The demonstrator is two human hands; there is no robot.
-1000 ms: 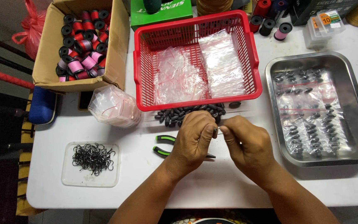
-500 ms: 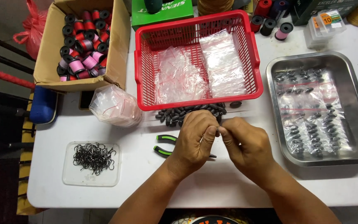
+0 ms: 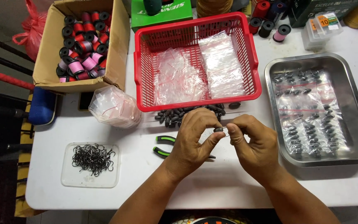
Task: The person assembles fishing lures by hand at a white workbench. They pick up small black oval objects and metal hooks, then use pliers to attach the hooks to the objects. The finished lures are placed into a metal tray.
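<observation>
small dark sinker (image 3: pixel 218 130) pinched between left hand (image 3: pixel 195 139) and right hand (image 3: pixel 253 143): mostly covered by fingertips, shape unclear. pliers (image 3: pixel 164 145): jaws hidden under left hand. dark pile of sinkers (image 3: pixel 175 116): partly hidden behind the hands. cardboard box (image 3: pixel 46 62) and green box (image 3: pixel 162 14): cut off at top edge.

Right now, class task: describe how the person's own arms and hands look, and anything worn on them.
Both forearms are bare, with no sleeves in view. The left hand and right hand wear no gloves; no rings, watch or wristband show. Fingernails are short and unpainted.
</observation>
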